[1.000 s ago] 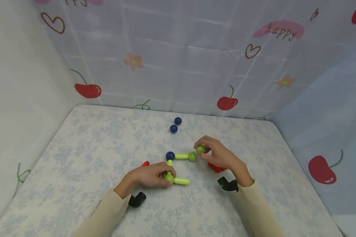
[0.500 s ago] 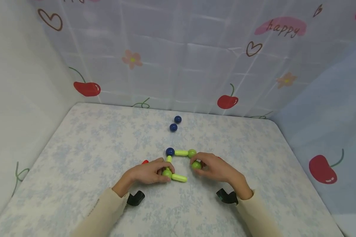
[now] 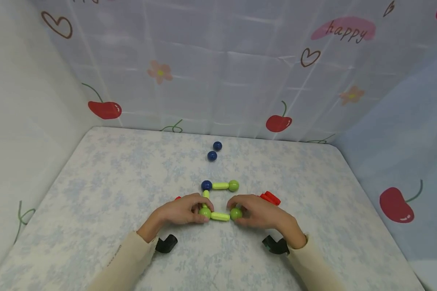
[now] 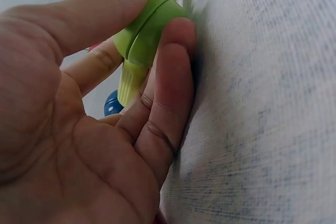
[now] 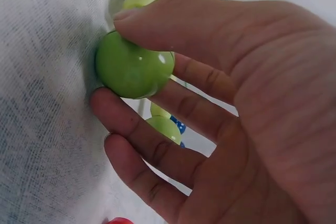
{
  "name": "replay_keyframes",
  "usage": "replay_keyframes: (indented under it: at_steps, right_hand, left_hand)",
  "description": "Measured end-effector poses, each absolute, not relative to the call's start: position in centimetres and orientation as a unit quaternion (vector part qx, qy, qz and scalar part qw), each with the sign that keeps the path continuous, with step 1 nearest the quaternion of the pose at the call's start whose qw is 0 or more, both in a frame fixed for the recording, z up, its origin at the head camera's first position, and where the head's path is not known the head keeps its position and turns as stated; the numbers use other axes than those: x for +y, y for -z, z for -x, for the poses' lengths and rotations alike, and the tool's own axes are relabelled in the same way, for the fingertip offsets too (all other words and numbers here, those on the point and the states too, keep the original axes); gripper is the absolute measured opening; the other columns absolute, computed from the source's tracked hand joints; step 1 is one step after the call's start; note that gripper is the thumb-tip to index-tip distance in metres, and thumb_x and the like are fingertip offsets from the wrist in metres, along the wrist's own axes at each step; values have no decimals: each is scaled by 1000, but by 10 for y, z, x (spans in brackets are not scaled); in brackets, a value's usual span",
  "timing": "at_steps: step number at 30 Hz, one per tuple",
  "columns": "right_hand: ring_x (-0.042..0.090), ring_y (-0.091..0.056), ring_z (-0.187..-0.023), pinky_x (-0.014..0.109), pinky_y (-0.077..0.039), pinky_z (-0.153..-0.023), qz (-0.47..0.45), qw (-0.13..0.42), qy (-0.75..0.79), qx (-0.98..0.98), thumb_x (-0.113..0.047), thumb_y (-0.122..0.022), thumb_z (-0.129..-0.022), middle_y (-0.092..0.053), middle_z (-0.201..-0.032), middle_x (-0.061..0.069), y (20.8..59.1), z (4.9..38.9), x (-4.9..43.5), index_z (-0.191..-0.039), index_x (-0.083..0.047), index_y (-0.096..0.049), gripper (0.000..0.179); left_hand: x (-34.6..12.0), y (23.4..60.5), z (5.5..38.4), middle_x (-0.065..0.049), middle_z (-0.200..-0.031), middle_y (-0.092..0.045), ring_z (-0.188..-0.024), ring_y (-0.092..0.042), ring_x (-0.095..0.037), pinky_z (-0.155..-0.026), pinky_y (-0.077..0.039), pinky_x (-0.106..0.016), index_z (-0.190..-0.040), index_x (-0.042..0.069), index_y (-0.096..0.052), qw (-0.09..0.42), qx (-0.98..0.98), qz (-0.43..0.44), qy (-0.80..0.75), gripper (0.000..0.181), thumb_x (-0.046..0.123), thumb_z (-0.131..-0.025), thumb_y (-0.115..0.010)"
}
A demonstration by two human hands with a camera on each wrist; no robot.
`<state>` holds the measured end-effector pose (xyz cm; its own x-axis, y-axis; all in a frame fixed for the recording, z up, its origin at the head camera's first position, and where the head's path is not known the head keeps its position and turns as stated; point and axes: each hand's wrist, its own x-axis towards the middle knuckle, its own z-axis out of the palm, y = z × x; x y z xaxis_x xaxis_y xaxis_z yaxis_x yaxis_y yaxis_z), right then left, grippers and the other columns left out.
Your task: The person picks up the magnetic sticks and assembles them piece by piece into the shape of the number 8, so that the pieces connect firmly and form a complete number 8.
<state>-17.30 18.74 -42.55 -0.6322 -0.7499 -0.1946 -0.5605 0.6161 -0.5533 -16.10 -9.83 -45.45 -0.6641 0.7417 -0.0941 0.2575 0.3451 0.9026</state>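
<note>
My left hand [image 3: 183, 209] pinches the green ball [image 4: 152, 30] at the near left corner of a ball-and-rod frame. From that ball a yellow-green rod [image 3: 206, 198] runs back to a blue ball [image 3: 206, 185]. Another yellow-green rod [image 3: 220, 217] points right from the corner. At this rod's right end my right hand [image 3: 260, 211] holds a second green ball [image 5: 134, 65] between thumb and fingers. Whether ball and rod touch I cannot tell. Along the far side, a yellow-green rod [image 3: 220, 186] joins the blue ball to a third green ball [image 3: 234, 185].
Two loose blue balls [image 3: 212, 156] lie farther back on the table [image 3: 138, 161]. Red rods [image 3: 270, 197] lie just beyond my right hand, and a red piece [image 3: 177, 198] shows partly behind my left. A patterned curtain [image 3: 218, 81] stands behind the table.
My right hand has brought its green ball toward me and slightly left, from near the far green ball to the near rod's end. My left hand keeps its grip on the corner ball.
</note>
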Motion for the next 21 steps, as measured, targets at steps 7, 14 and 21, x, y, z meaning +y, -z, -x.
replay_keyframes:
  at_steps: [7,14,21]
  right_hand:
    - [5,-58,-96,30,-51,-89,383,216,222,870,-19,-74,-92,-65,-114,-11,425,173,187,-121,-16,-65,31]
    - [8,-61,-96,30,-52,-87,383,226,231,865,-18,-75,-90,-65,-117,-8,424,173,189,-123,-14,-65,34]
    - [12,-64,-99,30,-53,-88,357,232,233,875,-23,-77,-89,-65,-120,-6,420,173,194,-124,-14,-64,39]
  left_hand:
    - [-98,456,161,-5,-85,-55,-62,-48,-8,-62,-41,-21,-114,7,-68,245,782,-324,-473,20,16,-96,-69]
    - [-99,459,160,-7,-89,-54,-63,-47,-8,-62,-40,-22,-115,7,-67,249,779,-317,-480,23,17,-95,-70]
    - [-98,458,160,-7,-90,-54,-63,-47,-8,-62,-40,-21,-116,7,-67,254,779,-316,-479,23,17,-95,-70]
